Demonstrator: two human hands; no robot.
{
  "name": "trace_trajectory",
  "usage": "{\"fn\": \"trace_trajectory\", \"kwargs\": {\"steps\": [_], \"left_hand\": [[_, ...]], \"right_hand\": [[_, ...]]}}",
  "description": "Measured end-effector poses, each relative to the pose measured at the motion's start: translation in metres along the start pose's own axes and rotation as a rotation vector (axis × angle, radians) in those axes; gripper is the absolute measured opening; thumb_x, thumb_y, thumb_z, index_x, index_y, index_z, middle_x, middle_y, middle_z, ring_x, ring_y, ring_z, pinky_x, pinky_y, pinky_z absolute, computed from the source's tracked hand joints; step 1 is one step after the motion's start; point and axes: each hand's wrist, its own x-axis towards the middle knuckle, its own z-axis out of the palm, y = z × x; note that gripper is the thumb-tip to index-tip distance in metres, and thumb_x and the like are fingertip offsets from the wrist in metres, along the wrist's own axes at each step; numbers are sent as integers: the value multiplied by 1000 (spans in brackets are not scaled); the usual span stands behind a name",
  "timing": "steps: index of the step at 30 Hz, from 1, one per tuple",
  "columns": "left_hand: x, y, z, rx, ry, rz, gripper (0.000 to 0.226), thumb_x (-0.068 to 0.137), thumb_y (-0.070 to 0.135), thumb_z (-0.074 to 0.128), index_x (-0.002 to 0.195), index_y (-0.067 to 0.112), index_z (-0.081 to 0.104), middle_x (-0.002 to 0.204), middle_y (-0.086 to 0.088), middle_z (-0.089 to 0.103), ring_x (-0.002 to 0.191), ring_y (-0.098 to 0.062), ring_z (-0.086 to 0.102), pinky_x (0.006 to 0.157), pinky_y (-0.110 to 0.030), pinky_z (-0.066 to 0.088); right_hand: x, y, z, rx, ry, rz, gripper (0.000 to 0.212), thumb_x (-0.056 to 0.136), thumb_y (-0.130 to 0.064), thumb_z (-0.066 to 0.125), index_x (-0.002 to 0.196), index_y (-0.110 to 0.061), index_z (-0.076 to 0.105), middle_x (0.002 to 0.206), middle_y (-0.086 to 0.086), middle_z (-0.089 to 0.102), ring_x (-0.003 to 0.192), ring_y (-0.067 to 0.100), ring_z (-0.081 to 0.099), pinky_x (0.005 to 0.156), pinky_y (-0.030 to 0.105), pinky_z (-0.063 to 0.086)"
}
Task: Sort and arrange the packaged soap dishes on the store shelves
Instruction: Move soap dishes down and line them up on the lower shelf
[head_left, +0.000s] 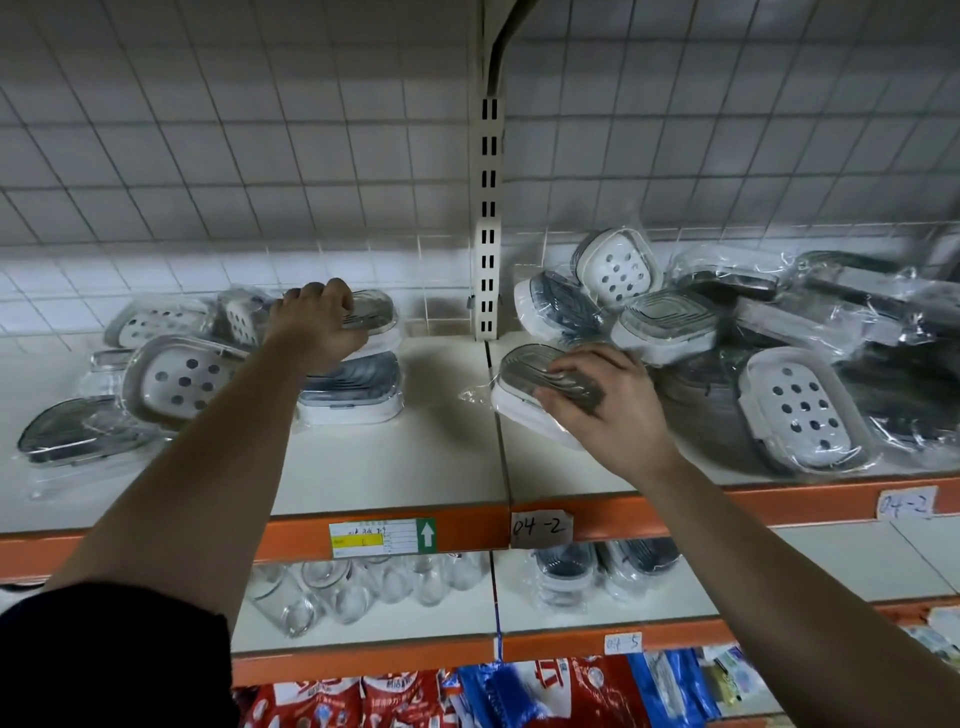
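Reaches up to the top shelf (415, 457) with both bare arms. Holds with the left grip (322, 317), fingers curled, a grey ribbed soap dish (371, 312) in clear wrap, far on the left board, resting on top of a second ribbed dish (353, 389) as a stack of two. Holds with the right grip (608, 410) a third wrapped dish (524, 374), just right of the seam between the two boards, fingers curled over its top face; cannot tell where the thumb lies. Has to the left of the stack a loose group: a tilted white dish with holes (182, 382), a flat grey dish (78, 431) near the left edge, and more behind, partly hidden by the forearm. Has at the right a messy pile of wrapped dishes (779, 322), one on another, with a white holed dish (802, 410) at the near side. Faces, between the boards at the far wall, a slotted upright post (488, 208). Reads "04-2" on a paper label (540, 529) on the orange shelf edge, right of a price tag (383, 538) with a green arrow. Sees below, on the next shelf, clear glass jars (337, 592) at left and more wrapped dishes (608, 566) at right.
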Motion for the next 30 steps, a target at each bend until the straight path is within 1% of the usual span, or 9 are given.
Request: {"fn": "trace_trajectory", "kwargs": {"steps": [3, 8, 10, 13, 15, 17, 18, 23, 30], "left_hand": [[-1, -2, -7, 83, -49, -17, 46, 83, 32, 68, 124, 21, 50, 111, -13, 60, 119, -35, 44, 100, -44, 30], [-3, -5, -16, 22, -84, -45, 53, 78, 45, 71, 124, 26, 53, 118, -13, 53, 122, -37, 40, 104, -45, 28], [-8, -5, -17, -13, -83, -46, 65, 65, 60, 66, 120, 27, 54, 118, -13, 52, 119, -36, 44, 104, -46, 29], [-19, 0, -18, -116, -20, -36, 65, 64, 59, 69, 119, 26, 56, 121, -11, 49, 114, -34, 51, 98, -42, 32], [-28, 4, -19, -168, 33, -47, 67, 64, 59, 68, 120, 26, 57, 120, -9, 48, 109, -33, 54, 87, -37, 34], [-38, 10, -19, -223, 97, -30, 80, 52, 67, 55, 120, 24, 58, 113, -6, 45, 103, -31, 54, 82, -34, 36], [-43, 12, -18, -251, 127, -23, 85, 48, 69, 48, 119, 23, 59, 111, -5, 44, 101, -29, 53, 82, -33, 37], [-74, 34, -10, -284, 243, 36, 86, 53, 67, 46, 121, 17, 61, 118, -14, 51, 106, -32, 55, 93, -36, 43], [-119, 82, -4, -244, 324, 130, 77, 70, 62, 49, 125, 10, 64, 128, -19, 57, 120, -38, 52, 104, -49, 41]], "right_hand": [[1, 0, -2, 49, 24, 60, 39, 77, -55, 65, 96, -22, 74, 99, -7, 68, 100, 17, 62, 97, 46, 46], [-1, -2, -1, 121, 54, 107, 41, 73, -55, 67, 91, -19, 74, 94, -6, 68, 96, 14, 62, 94, 42, 48], [-4, -2, -1, 165, 71, 149, 44, 70, -57, 67, 90, -19, 74, 95, -4, 68, 94, 7, 62, 93, 32, 48], [-8, -4, -2, 192, 66, 192, 46, 65, -60, 66, 89, -22, 73, 97, -4, 65, 95, 0, 58, 91, 18, 45], [-11, -4, -3, 158, 51, 178, 43, 65, -59, 67, 91, -26, 72, 100, -5, 63, 98, 4, 57, 96, 25, 44], [-15, -4, -6, 133, 50, 149, 41, 66, -57, 67, 92, -26, 73, 101, -5, 62, 101, 12, 58, 99, 37, 45], [-16, -5, -7, 138, 55, 139, 40, 68, -56, 67, 93, -25, 73, 102, -5, 62, 101, 12, 58, 98, 39, 46], [-22, -13, -21, 239, 132, 68, 35, 77, -49, 67, 95, -20, 74, 99, -5, 66, 98, 3, 60, 93, 31, 49], [-39, -11, -65, 177, 213, -14, 34, 81, -46, 67, 97, -17, 74, 98, -13, 64, 97, 14, 63, 92, 52, 50]]}}
